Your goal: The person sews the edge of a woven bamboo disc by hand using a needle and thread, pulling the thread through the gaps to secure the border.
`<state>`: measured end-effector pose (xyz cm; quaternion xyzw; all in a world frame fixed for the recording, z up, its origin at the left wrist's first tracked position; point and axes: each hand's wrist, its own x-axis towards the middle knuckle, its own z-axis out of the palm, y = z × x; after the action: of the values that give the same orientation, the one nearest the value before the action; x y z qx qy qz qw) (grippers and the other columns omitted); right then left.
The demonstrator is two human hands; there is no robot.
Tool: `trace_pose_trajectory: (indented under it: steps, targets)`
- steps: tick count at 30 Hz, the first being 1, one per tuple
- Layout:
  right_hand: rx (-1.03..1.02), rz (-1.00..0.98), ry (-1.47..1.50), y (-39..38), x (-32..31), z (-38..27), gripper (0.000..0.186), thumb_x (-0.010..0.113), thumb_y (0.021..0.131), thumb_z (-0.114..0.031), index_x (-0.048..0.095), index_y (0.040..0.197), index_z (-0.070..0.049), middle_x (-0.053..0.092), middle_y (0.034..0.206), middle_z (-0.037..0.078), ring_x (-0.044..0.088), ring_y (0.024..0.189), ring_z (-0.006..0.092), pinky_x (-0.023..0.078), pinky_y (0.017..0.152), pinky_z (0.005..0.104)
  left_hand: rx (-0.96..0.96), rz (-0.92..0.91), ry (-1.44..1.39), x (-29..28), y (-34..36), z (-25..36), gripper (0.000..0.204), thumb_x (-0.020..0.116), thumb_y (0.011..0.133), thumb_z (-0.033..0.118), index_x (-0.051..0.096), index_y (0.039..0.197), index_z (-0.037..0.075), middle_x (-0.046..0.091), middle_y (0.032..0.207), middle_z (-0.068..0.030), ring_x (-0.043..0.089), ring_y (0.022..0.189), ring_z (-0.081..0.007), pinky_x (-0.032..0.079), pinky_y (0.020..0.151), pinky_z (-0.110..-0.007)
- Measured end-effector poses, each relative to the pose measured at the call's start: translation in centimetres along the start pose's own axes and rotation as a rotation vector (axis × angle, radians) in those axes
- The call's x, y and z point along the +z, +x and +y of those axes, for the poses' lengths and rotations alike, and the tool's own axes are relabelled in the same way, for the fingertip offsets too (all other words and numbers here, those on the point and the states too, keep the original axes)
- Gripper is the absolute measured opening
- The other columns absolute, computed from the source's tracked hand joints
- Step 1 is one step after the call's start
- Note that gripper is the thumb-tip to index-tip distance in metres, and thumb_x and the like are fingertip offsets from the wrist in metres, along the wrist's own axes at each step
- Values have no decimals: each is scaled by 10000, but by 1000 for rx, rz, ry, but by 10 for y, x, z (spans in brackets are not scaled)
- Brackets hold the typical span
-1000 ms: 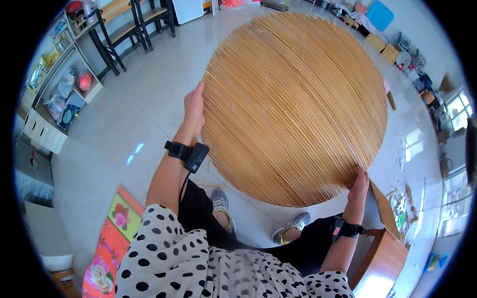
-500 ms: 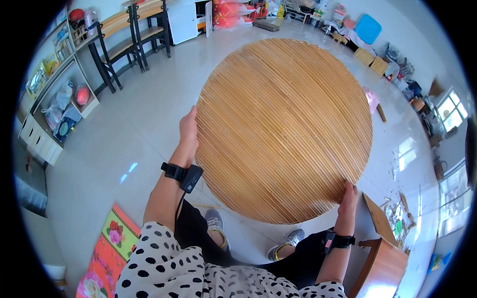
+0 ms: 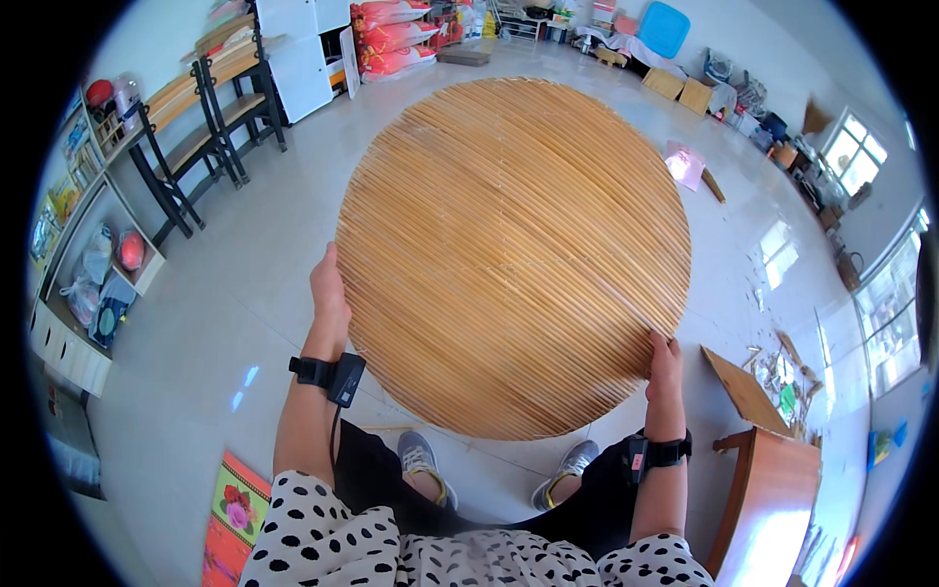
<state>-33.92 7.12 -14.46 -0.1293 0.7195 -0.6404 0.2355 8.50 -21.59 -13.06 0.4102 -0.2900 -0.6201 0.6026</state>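
A large round mat of thin parallel stalks [image 3: 514,259], golden brown, is held up in front of me above the floor. Its stalks run slantwise from upper left to lower right. My left hand [image 3: 331,289] grips the left edge, its fingers mostly hidden behind the disc. At the lower right edge, my right hand [image 3: 664,364] is closed on the rim, with some fingers out of sight beneath. Both wrists carry black straps with small devices. My shoes [image 3: 418,458] show on the floor below the near edge.
A wooden stool-like piece [image 3: 778,499] and a slanted board [image 3: 745,389] stand close at right, beside scattered stalk scraps [image 3: 782,372]. A flowered red mat [image 3: 235,519] lies at lower left. Chairs [image 3: 191,147] and shelves [image 3: 93,264] line the left; red sacks [image 3: 396,39] are stacked far back.
The room has shifted leftward in view as my head turned. The round mat and both hands sit farther left in the picture, with both grips kept.
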Motion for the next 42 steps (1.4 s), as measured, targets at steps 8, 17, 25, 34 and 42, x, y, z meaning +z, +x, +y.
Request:
trace_pose_trajectory:
  steps: [8, 17, 25, 34, 42]
  targets:
    - [-5, -1, -13, 4, 0, 6, 505, 625, 884, -261, 510, 1268, 45, 600, 1203, 145, 561, 1093, 227, 441, 925, 345, 5, 23, 24, -3, 1, 2, 457, 461, 1014, 372, 611, 1162, -34, 674, 1089, -135, 651, 927, -219, 523, 791, -353]
    - [9, 14, -61, -7, 5, -5, 483, 623, 881, -253, 525, 1250, 42, 608, 1186, 153, 570, 1087, 225, 449, 916, 346, 4, 48, 64, -11, 7, -2, 462, 485, 1000, 378, 619, 1140, -41, 674, 1082, -126, 648, 937, -220, 516, 805, -350]
    - [-27, 20, 8, -1, 5, 2, 479, 630, 875, -253, 532, 1238, 43, 618, 1167, 142, 579, 1056, 210, 456, 899, 339, -9, 13, 67, -8, 7, -4, 487, 483, 1001, 410, 600, 1180, -27, 658, 1144, -125, 622, 1026, -235, 491, 877, -372]
    - [-46, 29, -34, -1, 5, 1, 480, 644, 868, -268, 542, 1207, 57, 624, 1146, 151, 579, 1052, 205, 453, 895, 330, -14, -3, 55, -13, 15, -8, 489, 467, 1006, 417, 589, 1202, -15, 648, 1185, -126, 609, 1071, -248, 469, 926, -379]
    - [-39, 39, -65, -7, 6, -6, 487, 643, 870, -275, 538, 1204, 63, 621, 1148, 157, 580, 1051, 210, 455, 894, 333, 4, 27, 31, -15, 21, -12, 465, 472, 1012, 371, 603, 1168, -47, 663, 1135, -130, 631, 998, -240, 491, 868, -362]
